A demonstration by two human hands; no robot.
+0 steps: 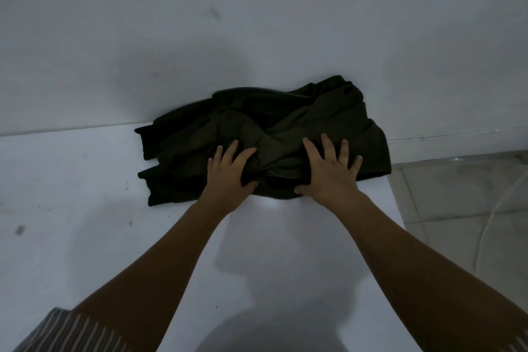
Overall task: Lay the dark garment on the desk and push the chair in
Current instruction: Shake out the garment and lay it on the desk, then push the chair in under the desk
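A dark olive garment (265, 134) lies bunched and creased on the white desk (85, 208), at the desk's far right corner against the wall. My left hand (228, 171) rests on its near edge, with thumb and fingers pinching a fold of the cloth. To the right, my right hand (328, 168) lies flat on the garment with its fingers spread apart. No chair is in view.
A pale wall (257, 23) rises straight behind the desk. The desk's right edge runs down from the garment, and past it are floor tiles (457, 208) with a thin white cable (485, 226). Striped fabric (65, 331) shows at the bottom left.
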